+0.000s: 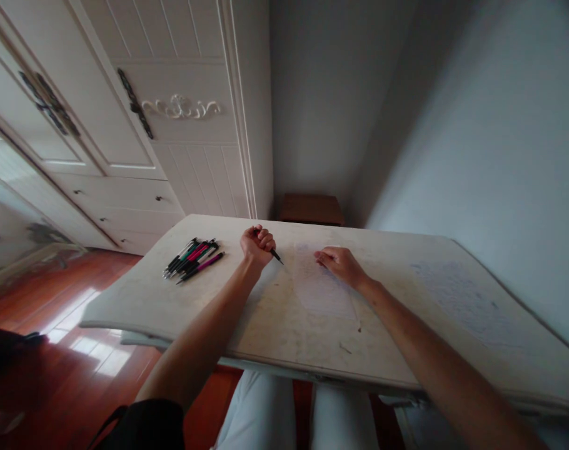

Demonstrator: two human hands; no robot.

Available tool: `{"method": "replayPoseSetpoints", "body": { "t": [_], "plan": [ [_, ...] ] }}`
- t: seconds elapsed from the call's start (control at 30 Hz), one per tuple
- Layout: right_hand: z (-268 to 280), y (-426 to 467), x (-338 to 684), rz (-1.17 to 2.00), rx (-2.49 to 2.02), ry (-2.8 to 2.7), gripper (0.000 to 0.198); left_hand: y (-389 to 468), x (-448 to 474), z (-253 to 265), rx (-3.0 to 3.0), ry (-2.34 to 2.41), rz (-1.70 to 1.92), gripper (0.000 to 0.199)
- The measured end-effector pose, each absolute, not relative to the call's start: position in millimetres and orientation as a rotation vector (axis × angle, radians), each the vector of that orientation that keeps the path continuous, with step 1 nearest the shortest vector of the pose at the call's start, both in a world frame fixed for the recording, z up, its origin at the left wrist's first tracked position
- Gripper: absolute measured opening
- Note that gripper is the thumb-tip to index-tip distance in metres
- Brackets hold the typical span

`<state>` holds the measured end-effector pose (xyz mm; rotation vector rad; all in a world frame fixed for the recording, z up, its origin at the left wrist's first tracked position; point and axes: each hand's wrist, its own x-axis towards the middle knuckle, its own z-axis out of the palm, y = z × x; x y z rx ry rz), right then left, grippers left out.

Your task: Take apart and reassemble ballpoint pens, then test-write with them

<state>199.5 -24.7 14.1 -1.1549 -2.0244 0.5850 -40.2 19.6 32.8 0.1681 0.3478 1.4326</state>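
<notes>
My left hand (257, 244) is closed in a fist around a black pen (276, 256), whose pointed end sticks out to the lower right, above the table. To its right, my right hand (341, 264) is over a thin, clear plastic bag (322, 295) lying flat. Its fingers are curled and pressed together; what they hold, if anything, is hidden. A loose bunch of pens (194, 257) in black, red, green and purple lies left of my left hand.
More thin, see-through plastic (472, 303) is spread on the right part of the pale, stained table (266, 331). Small dark bits (345, 348) are near the front edge. A white wardrobe (191, 112) stands behind at left; a brown stool-like piece (311, 209) is beyond the table, and a wall borders the right.
</notes>
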Motion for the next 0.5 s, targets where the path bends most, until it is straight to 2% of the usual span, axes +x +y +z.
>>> {"method": "replayPoseSetpoints", "body": {
  "t": [0.5],
  "plan": [
    [16.1, -23.9, 199.6, 0.587, -1.117, -2.013, 0.049, 21.5, -38.3, 30.0, 0.238, 0.346, 1.395, 0.014]
  ]
}}
